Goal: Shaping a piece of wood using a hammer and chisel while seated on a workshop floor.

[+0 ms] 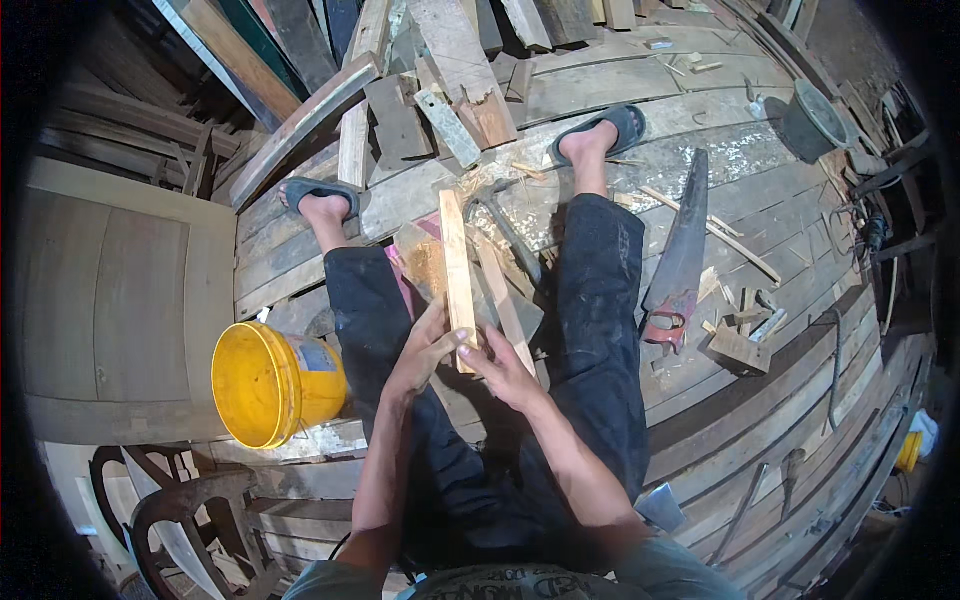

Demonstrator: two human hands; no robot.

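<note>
Both my hands hold one end of a pale strip of wood (pixel 457 260), which points away from me between my knees. My left hand (pixel 425 350) grips its left side, with the thumb across the top. My right hand (pixel 502 368) is closed on the near right side, its thumb beside the left one. Beneath and to the right lies another strip of wood (pixel 502 300). Just past them a hammer (pixel 512 232) rests on the floor among shavings. Sawdust (pixel 428 262) covers a board left of the held strip.
A handsaw (pixel 680 250) with a red handle lies right of my leg, near a wooden block plane (pixel 738 350). At left stands a yellow bucket (pixel 258 385) on its side beside a wooden panel (pixel 130 310). Stacked planks (pixel 440 50) fill the far side; a dark bucket (pixel 808 125) is far right.
</note>
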